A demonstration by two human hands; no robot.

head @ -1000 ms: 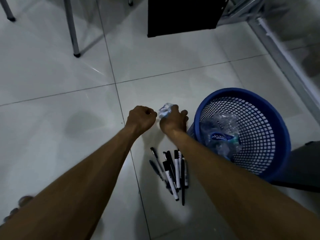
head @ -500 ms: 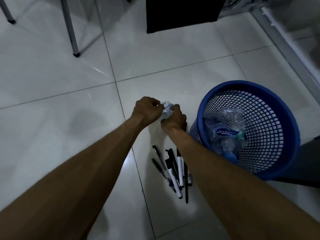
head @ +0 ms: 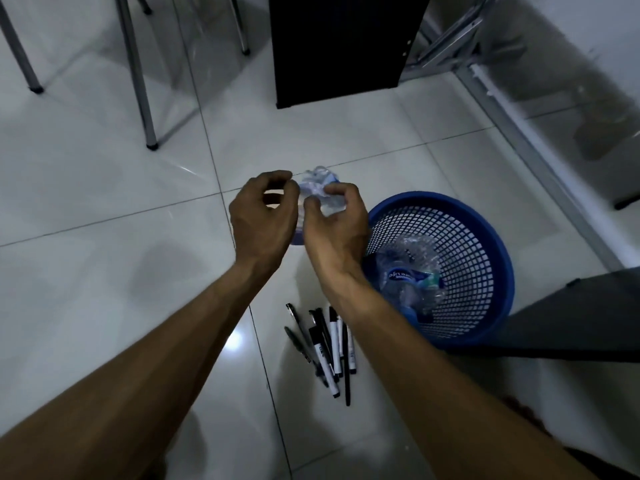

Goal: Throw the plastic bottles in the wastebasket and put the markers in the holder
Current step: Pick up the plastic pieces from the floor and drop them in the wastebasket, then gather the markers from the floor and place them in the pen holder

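Head view, the only one: both hands are raised above the tiled floor [head: 104, 209], just left of the blue wastebasket [head: 491, 244]. Between them is a crumpled plastic bottle [head: 320, 188]. The right hand [head: 334, 223] pinches it with fingertips curled on the crushed plastic. The left hand [head: 265, 216] sits close against the bottle with its fingers loosely curled; whether they actually press on it I cannot tell. Half a second ago both fists were clenched tight around the bottle, squeezing it; now the fingers have loosened and more of the bottle shows at the far side of the hands. I judge the crushing is done and the bottle is ready to be dropped to the right, into the wastebasket, where another squashed bottle [head: 410, 275] with a blue label already lies. Near the person, the markers [head: 327, 344] lie in a loose bundle on the floor, untouched. No holder is in sight.
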